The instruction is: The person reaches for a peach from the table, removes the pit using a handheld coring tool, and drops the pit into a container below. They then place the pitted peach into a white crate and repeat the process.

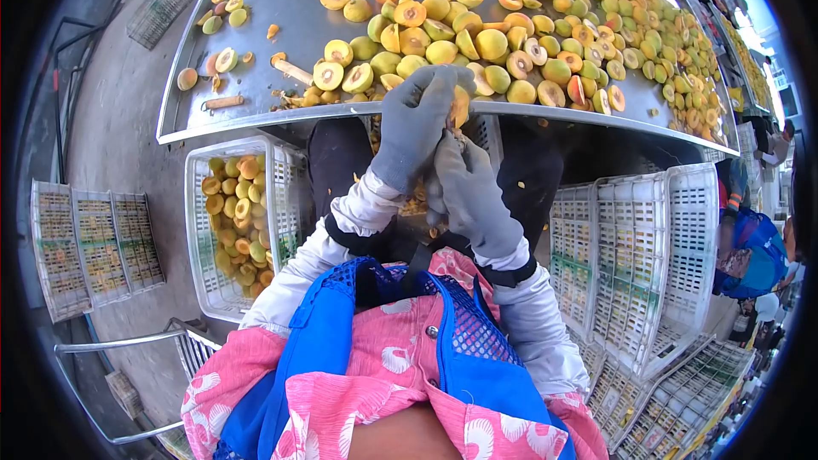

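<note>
In grey gloves, both my hands meet just in front of the metal table's near edge. My left hand (416,123) is closed around a yellow peach piece (460,107), which shows orange flesh. Just below it, my right hand (474,192) is closed with its fingertips up against the fruit. A small dark tip shows at those fingertips, but I cannot make out what it belongs to. Close beyond my hands, many halved yellow-green peaches (441,52) lie on the metal table (256,30), some with brown pits showing.
Two wooden handles (294,71) (223,103) lie at the table's left. A white crate (198,230) of peach halves stands at my left knee. Stacked white crates (626,255) stand on the right, and more crates (95,247) at far left. A person in blue (754,251) is at far right.
</note>
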Available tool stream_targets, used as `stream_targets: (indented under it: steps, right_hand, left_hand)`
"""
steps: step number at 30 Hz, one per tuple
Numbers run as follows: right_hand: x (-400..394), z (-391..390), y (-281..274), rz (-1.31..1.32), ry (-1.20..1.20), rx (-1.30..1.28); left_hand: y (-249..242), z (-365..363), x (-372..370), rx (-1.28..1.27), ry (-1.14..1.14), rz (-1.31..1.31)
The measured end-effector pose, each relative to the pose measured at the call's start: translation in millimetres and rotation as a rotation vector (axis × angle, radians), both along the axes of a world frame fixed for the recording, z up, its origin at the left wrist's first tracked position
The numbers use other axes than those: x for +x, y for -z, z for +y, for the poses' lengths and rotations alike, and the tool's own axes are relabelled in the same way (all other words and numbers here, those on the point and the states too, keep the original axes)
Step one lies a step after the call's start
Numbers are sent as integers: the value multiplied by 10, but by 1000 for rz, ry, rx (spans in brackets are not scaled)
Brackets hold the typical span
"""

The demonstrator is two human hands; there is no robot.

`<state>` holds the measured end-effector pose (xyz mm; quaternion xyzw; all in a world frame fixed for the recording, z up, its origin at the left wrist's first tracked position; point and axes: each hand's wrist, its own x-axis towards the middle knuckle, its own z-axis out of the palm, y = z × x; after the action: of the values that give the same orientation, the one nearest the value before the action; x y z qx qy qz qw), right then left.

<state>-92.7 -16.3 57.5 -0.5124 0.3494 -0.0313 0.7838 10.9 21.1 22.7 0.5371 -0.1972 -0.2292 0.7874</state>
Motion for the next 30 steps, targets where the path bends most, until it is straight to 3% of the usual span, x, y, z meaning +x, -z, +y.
stream_targets:
  steps: [1, 5, 9, 11, 15, 17, 21, 23, 26, 28, 30]
  right_hand:
    - [1, 5, -49, 57, -20, 107]
    - [14, 37, 127, 36, -16, 77]
    - [-34, -31, 35, 4, -79, 247]
    - [-30, -26, 38, 5, -85, 350]
    - [52, 106, 68, -8, -13, 97]
    - [25, 128, 12, -15, 8, 169]
    - [-33, 47, -44, -39, -36, 396]
    - [8, 127, 11, -78, -5, 122]
    - [7, 109, 120, -159, 8, -63]
    - [-43, 87, 12, -88, 40, 77]
    - [-105, -67, -90, -97, -108, 536]
  left_hand:
    - [-46, 12, 10, 46, 13, -12]
    - [38, 32, 88, 242, 62, -20]
    - [9, 78, 62, 183, 35, -73]
    - [17, 85, 84, 224, 0, -420]
    - [-103, 106, 104, 138, 161, -154]
    - [-201, 119, 7, 266, 81, -158]
    - [-172, 93, 70, 227, 134, -318]
    - [-131, 48, 99, 112, 145, -127]
    - [-167, -5, 98, 163, 144, 51]
    - [-259, 26, 12, 150, 156, 30]
    - [-339, -3, 2, 126, 216, 120]
